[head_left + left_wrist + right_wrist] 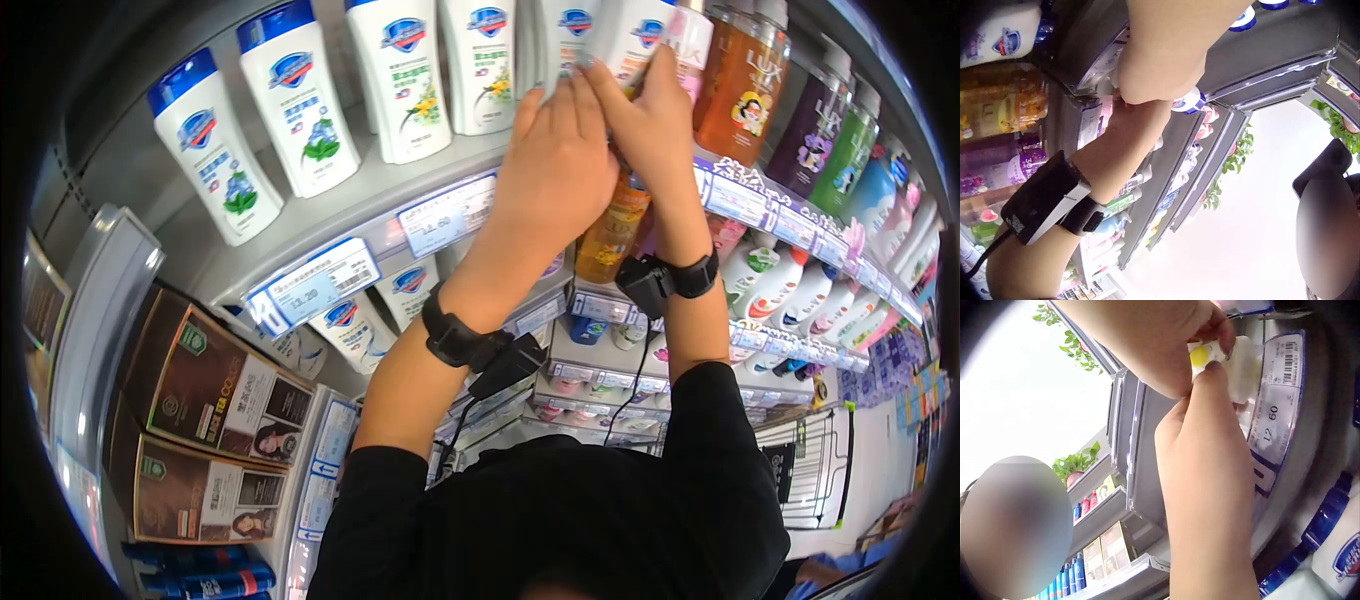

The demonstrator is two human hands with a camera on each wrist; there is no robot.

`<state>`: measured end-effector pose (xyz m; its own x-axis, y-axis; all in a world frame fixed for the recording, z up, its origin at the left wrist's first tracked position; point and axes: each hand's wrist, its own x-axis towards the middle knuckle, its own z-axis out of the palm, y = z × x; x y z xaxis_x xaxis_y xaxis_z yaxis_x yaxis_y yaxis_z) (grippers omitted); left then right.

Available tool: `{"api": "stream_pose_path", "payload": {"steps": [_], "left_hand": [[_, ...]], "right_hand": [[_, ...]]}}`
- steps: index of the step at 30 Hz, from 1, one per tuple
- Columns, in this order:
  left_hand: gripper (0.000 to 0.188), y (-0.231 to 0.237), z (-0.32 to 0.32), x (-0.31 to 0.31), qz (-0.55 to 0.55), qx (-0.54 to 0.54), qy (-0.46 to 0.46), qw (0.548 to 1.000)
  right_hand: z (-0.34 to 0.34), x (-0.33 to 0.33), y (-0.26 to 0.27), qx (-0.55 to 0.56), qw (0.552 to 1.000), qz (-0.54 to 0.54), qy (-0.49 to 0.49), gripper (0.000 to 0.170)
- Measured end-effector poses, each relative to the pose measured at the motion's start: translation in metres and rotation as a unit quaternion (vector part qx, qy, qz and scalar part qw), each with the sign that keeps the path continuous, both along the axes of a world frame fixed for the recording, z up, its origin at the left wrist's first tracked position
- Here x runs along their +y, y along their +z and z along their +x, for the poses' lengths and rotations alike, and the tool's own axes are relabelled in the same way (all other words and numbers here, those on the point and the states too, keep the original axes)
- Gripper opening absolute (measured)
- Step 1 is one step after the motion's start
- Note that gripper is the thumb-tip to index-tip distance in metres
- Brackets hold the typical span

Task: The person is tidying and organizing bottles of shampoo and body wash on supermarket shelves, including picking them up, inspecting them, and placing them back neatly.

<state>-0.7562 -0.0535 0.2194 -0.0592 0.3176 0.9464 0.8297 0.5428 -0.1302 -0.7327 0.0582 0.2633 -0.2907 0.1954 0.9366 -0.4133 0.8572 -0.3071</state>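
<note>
Both my hands reach up to the upper shelf and meet at a tilted white body wash bottle with a blue-and-red logo. My right hand grips it, thumb and a finger spread at its lower part. Close beside it, my left hand shows its back, with fingertips overlapping another white bottle. In the right wrist view, a yellow mark shows on a white bottle between the hands, and my left thumb touches it. A blue cap stands out past the hands in the left wrist view. The left hand's grip is mostly hidden.
Several white bottles with blue caps line the shelf to the left. Amber pump bottles stand just right of my hands. Price labels run along the shelf edge. Hair colour boxes fill a lower shelf at left.
</note>
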Motion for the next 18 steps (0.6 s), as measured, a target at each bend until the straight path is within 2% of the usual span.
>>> {"api": "stream_pose_path", "payload": {"steps": [4,7,12,18], "left_hand": [[0.061,0.003,0.002,-0.003,-0.004,0.007,-0.018,1.0],[0.062,0.001,0.003,-0.003,-0.018,0.008,0.006,1.0],[0.06,0.001,0.003,-0.001,-0.032,0.004,0.051,0.998],[0.06,-0.003,-0.001,0.002,-0.052,0.009,0.094,0.994]], "right_hand": [[0.003,0.0,0.007,-0.045,0.999,0.004,-0.016,0.049],[0.0,0.002,0.007,-0.06,0.997,0.012,-0.046,0.044],[-0.007,0.001,0.008,-0.048,0.996,0.015,-0.076,0.05],[-0.009,-0.005,0.011,-0.082,0.994,-0.002,-0.078,0.049]]}}
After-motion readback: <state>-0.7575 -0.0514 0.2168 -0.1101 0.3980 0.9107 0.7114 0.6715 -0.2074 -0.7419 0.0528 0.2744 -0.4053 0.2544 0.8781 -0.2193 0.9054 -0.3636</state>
